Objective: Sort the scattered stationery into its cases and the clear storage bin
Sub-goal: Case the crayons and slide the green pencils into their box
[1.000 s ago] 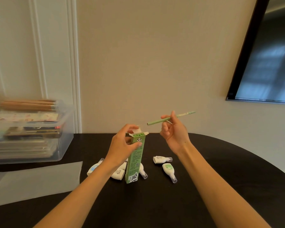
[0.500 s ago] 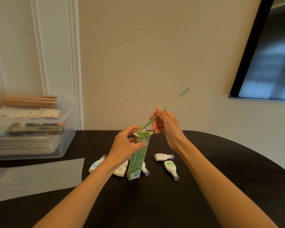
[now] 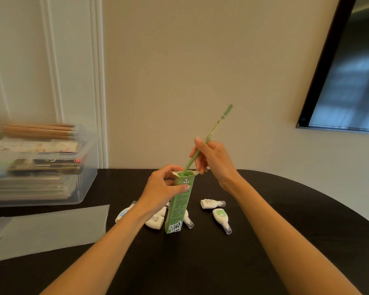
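Note:
A tall green pencil box (image 3: 179, 207) with a panda print stands upright on the black table (image 3: 264, 220), its top flap open and green pencil ends showing inside. My left hand (image 3: 160, 188) grips the box near its top. My right hand (image 3: 213, 158) pinches a green pencil (image 3: 216, 126) held at a slant, its lower tip just inside the box's mouth. Several white correction-tape dispensers (image 3: 221, 218) lie scattered around the box's foot, some hidden behind my left wrist.
A clear storage bin (image 3: 81, 184) at the left holds stacked flat packs, with wooden pencils (image 3: 38, 130) lying on top. A translucent sheet (image 3: 47, 228) lies in front of it. A dark-framed screen (image 3: 349, 81) hangs on the right wall.
My right hand swung the green pencil from nearly level to a steep slant and brought its tip down into the open box. My left hand kept holding the box.

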Tool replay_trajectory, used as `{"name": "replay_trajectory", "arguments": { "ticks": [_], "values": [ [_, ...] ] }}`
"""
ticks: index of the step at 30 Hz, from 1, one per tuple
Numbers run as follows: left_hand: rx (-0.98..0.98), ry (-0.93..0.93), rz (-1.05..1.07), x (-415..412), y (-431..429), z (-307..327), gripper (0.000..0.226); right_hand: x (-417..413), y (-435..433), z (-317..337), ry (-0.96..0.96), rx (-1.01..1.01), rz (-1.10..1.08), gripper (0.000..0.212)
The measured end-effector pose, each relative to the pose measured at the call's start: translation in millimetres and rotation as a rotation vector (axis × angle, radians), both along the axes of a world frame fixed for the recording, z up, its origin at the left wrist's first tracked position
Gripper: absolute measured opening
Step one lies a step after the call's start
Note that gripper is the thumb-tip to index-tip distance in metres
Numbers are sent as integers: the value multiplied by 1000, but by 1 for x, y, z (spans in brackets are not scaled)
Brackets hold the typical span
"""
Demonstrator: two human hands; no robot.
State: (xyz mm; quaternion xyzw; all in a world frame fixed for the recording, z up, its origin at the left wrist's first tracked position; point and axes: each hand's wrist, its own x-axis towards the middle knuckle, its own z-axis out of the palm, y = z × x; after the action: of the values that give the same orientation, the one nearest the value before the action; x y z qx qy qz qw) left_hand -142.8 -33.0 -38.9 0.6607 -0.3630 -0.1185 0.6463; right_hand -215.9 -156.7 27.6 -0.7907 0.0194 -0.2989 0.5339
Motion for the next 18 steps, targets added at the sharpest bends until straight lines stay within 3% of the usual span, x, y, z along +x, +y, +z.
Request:
{"name": "replay_trajectory", "arguments": {
  "ticks": [7, 10, 12, 15, 18],
  "values": [
    [-19, 27, -35, -3, 2, 3, 29, 10, 14, -6, 244, -473, -78, 36],
    [-25, 48, -14, -1, 4, 2, 30, 9, 11, -12, 179, -448, -86, 23],
    [-14, 46, -5, 0, 5, 2, 31, 8, 11, -12, 125, -421, -86, 26],
    [-4, 39, -1, -1, 4, 3, 33, 7, 11, -5, -52, -236, -105, 37],
    [6, 40, 3, -2, 2, 3, 33, 5, 14, 3, -112, -44, -67, 29]
  ]
}}
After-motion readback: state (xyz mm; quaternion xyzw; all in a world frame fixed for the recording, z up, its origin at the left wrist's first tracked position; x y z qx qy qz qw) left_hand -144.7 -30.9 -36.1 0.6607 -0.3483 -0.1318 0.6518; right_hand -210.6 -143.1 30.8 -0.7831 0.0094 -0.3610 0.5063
